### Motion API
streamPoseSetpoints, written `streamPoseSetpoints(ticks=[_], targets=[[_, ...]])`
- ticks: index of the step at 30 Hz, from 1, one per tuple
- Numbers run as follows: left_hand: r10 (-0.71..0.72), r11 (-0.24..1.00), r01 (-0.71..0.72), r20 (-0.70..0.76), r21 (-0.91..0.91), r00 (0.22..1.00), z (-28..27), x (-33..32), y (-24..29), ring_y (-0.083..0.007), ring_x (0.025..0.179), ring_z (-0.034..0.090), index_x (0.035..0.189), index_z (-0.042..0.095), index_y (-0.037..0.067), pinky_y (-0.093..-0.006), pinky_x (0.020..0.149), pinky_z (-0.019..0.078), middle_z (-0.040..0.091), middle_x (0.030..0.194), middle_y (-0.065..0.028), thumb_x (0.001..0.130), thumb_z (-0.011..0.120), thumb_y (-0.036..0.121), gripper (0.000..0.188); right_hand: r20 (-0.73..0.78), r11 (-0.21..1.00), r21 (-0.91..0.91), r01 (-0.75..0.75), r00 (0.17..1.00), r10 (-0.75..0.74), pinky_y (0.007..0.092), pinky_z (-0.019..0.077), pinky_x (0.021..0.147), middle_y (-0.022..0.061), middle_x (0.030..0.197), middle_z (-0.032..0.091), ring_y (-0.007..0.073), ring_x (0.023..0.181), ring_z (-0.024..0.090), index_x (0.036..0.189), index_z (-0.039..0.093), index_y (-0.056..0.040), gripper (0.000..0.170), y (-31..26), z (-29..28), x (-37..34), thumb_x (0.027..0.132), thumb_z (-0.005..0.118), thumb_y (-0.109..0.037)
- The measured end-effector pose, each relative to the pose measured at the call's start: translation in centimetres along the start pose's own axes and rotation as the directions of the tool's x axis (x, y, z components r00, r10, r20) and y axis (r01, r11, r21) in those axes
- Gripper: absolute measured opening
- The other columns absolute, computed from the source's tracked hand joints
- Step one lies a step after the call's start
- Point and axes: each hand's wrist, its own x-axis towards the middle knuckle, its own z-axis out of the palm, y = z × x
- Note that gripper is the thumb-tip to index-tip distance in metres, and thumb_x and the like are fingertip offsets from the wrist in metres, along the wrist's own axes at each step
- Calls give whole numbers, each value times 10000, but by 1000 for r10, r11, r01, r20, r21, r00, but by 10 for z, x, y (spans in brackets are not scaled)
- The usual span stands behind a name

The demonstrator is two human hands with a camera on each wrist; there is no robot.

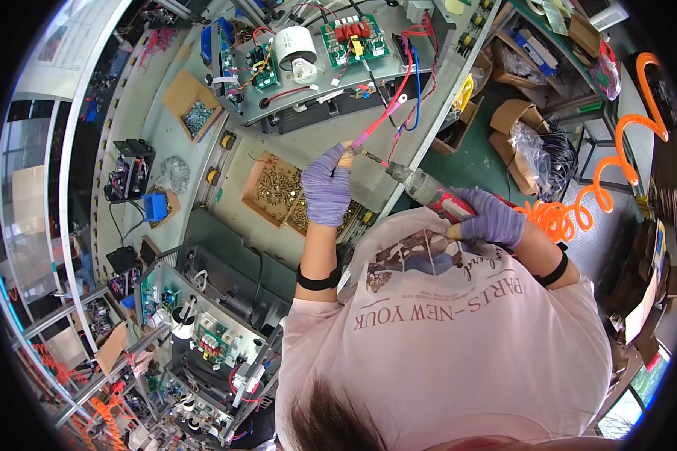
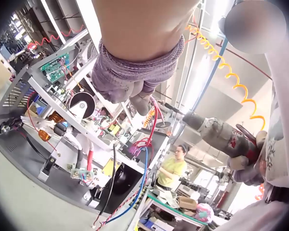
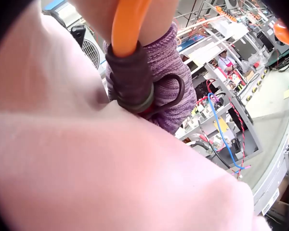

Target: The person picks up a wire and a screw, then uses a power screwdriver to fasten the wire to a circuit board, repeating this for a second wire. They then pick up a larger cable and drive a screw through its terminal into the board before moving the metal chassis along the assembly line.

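In a purple knit glove, my left hand (image 1: 327, 188) pinches the end of red and pink wires (image 1: 377, 126) between thumb and fingertips, above the bench. My gloved right hand (image 1: 496, 218) grips an air screwdriver (image 1: 427, 191) in front of the shirt. The tool lies nearly level, its bit right at the left fingertips; what the fingertips cover there is hidden. In the left wrist view the screwdriver (image 2: 216, 136) points toward the left glove (image 2: 135, 79). An orange hose (image 3: 129, 29) runs into the tool's dark end beside the right glove (image 3: 176, 108).
Beyond the hands stands a metal chassis (image 1: 301, 101) with circuit boards, a white cylinder (image 1: 294, 46) and loose wires. A cardboard box (image 1: 250, 197) of brass-coloured fasteners sits near the left hand. The coiled orange hose (image 1: 579, 207) hangs at right. Another chassis (image 1: 226, 331) stands at lower left.
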Motion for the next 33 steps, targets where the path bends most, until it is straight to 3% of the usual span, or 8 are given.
streamPoseSetpoints(ticks=[10, 15, 17, 20, 21, 23, 30, 33], targets=[[459, 781, -464, 119, 417, 880, -1, 1, -6, -292, 715, 611, 1004, 609, 92, -352, 627, 481, 634, 853, -127, 729, 552, 4, 294, 47, 979, 171, -111, 993, 104, 215, 446, 608, 29, 831, 564, 81, 701, 536, 1068, 528, -1, 449, 4, 17, -2, 660, 675, -118], [599, 577, -527, 116, 623, 792, 4, 6, -18, -265, 645, 603, 984, 623, 102, -326, 569, 480, 629, 785, -127, 741, 589, 30, 255, 199, 870, 456, -190, 974, 108, 219, 432, 622, 36, 780, 564, 84, 694, 534, 981, 567, -3, 359, 16, 22, 10, 682, 669, -173], [637, 559, -528, 78, 639, 767, 4, 9, -14, -243, 611, 601, 975, 629, 102, -325, 555, 477, 625, 758, -128, 751, 591, 48, 234, 126, 937, 330, -117, 989, 79, 223, 432, 604, 29, 761, 558, 84, 672, 528, 976, 567, -8, 353, 18, 26, 21, 691, 668, -189], [269, 895, -253, 10, 366, 963, -1, 17, -11, -151, 461, 516, 947, 637, 78, -280, 446, 419, 617, 665, -102, 788, 592, 96, 166, -13, 993, 116, -8, 1000, 10, 228, 420, 542, 6, 708, 538, 79, 591, 498, 977, 559, -11, 379, 9, 30, 38, 710, 675, -253], [53, 998, -54, -14, -30, 998, -3, 28, -22, -110, 411, 434, 932, 638, 66, -254, 401, 355, 584, 607, -64, 803, 593, 131, 152, -70, 1000, -2, 17, 997, -17, 233, 419, 526, 23, 698, 546, 86, 576, 511, 988, 555, 0, 444, 1, 32, 47, 692, 691, -301], [-504, 619, 488, 166, -616, 848, -11, 51, -9, -52, 321, 254, 849, 632, 44, -206, 336, 185, 467, 498, 33, 817, 607, 221, 181, -176, 986, -169, 8, 984, -38, 276, 451, 574, 79, 745, 583, 150, 627, 564, 1048, 532, 16, 600, -16, 38, 60, 654, 716, -397], [-630, 311, 506, 224, -805, 744, -1, 142, -48, -73, 354, 341, 783, 628, 77, -235, 333, 259, 448, 520, 38, 743, 681, 221, 159, -417, 895, -426, 133, 849, -325, 257, 416, 485, 53, 661, 538, 105, 537, 503, 1076, 500, 10, 627, -18, 55, 175, 657, 734, -392], [-703, 444, 572, 127, -689, 700, 11, 191, -120, -116, 458, 442, 767, 593, 89, -287, 421, 378, 480, 599, 11, 696, 719, 249, 216, -394, 985, -159, -60, 919, -7, 306, 462, 578, 119, 775, 588, 184, 613, 566, 1130, 492, 15, 783, -44, 62, 188, 606, 719, -520]])
